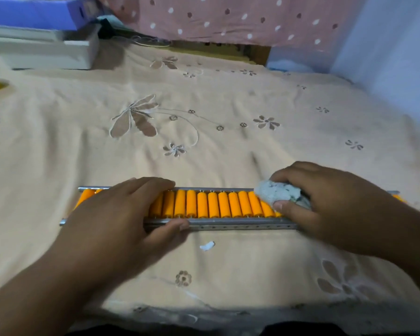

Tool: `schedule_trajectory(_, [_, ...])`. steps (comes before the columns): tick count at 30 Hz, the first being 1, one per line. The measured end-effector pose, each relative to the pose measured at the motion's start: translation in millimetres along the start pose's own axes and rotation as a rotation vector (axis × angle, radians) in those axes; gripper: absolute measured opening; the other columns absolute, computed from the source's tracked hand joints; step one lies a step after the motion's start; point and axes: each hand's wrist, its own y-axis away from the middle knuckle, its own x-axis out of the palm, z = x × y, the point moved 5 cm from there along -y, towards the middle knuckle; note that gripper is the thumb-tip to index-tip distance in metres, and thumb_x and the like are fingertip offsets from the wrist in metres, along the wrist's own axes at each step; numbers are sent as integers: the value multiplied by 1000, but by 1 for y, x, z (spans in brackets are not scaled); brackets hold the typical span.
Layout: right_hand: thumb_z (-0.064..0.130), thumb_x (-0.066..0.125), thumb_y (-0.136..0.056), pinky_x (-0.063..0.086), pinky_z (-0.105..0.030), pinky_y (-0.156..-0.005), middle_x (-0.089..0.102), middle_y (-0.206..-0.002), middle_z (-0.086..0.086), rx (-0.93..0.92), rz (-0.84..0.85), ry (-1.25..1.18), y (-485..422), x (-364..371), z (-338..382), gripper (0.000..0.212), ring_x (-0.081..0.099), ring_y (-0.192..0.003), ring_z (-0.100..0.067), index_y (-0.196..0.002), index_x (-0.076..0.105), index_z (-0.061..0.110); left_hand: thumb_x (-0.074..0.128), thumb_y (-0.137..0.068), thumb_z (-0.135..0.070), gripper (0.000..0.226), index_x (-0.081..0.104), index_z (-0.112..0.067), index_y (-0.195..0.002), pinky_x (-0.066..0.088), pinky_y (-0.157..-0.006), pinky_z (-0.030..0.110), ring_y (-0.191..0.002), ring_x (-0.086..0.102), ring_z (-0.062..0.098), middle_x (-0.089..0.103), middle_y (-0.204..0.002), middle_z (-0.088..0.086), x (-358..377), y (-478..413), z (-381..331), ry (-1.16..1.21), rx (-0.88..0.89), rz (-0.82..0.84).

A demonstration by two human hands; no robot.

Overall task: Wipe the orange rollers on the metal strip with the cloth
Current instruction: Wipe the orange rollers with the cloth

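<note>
A long metal strip (240, 226) lies across the bed in front of me, carrying a row of several orange rollers (214, 207). My left hand (121, 214) rests over the strip's left part, fingers on the far rail and thumb on the near rail, gripping it. My right hand (325, 202) is closed on a crumpled grey-white cloth (275, 194), which is pressed onto the rollers towards the right end. Rollers under both hands are hidden.
The strip lies on a peach bedsheet (204, 146) with stitched flowers. A small white scrap (207, 246) lies just in front of the strip. White and blue boxes (46, 32) are stacked at the far left, with a pink dotted fabric (228, 18) at the back.
</note>
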Motion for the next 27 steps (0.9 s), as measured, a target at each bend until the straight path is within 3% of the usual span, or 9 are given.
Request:
schedule_trajectory(6, [65, 48, -85, 50, -27, -82, 52, -117, 33, -194, 260, -123, 38, 12, 16, 36, 59, -99, 6, -120, 48, 54, 57, -75, -76, 61, 57, -40, -125, 47, -65, 30, -92, 68, 14, 68, -113, -20, 1, 1, 0, -1, 3, -21])
schedule_trajectory(8, [60, 55, -84, 50, -28, -81, 57, -114, 29, -194, 166, -176, 46, 5, 11, 35, 59, -101, 4, -118, 53, 51, 57, -75, -75, 59, 57, -41, -124, 50, -65, 32, -90, 68, 15, 68, -111, -20, 2, 1, 0, 14, 15, -26])
schedule_trajectory(10, [57, 60, -81, 50, -26, -76, 63, -110, 23, -115, -32, -287, 49, -13, -8, 35, 64, -97, 0, -114, 59, 46, 58, -75, -74, 58, 56, -41, -123, 53, -65, 35, -89, 69, 16, 68, -110, -20, 3, 1, 0, 16, 26, -34])
schedule_trajectory(13, [57, 60, -77, 47, -20, -70, 63, -107, 29, 49, -274, -257, 45, -32, -52, 30, 61, -93, 5, -106, 59, 49, 58, -75, -73, 58, 56, -40, -123, 53, -63, 36, -88, 69, 18, 68, -110, -19, 5, 0, 1, 10, 33, -50])
schedule_trajectory(16, [47, 64, -82, 40, -28, -77, 59, -96, 23, 220, -325, -153, 36, -28, -90, 26, 55, -91, -3, -108, 59, 47, 53, -75, -76, 61, 55, -40, -125, 55, -65, 40, -89, 69, 20, 66, -111, -19, 6, 0, 3, 29, 32, -53])
schedule_trajectory(19, [43, 64, -84, 42, -31, -79, 59, -102, 12, 304, -274, -88, 25, -19, -86, 31, 56, -94, -13, -113, 65, 34, 53, -74, -79, 64, 53, -41, -126, 57, -69, 43, -89, 69, 21, 66, -111, -18, 7, 0, 4, 52, 25, -53])
schedule_trajectory(22, [42, 64, -86, 45, -32, -77, 62, -100, 8, 186, -246, -75, 20, 0, -42, 26, 60, -90, -17, -109, 66, 30, 53, -73, -80, 65, 52, -42, -126, 58, -69, 44, -86, 67, 21, 64, -109, -18, 8, 0, 5, 72, 20, -51])
schedule_trajectory(27, [48, 57, -86, 43, -23, -70, 57, -94, 18, -23, -123, -160, 25, 13, 20, 28, 56, -84, -5, -111, 64, 36, 55, -74, -79, 65, 54, -39, -125, 58, -67, 43, -84, 68, 21, 66, -107, -16, 6, 0, 5, 74, 26, -50])
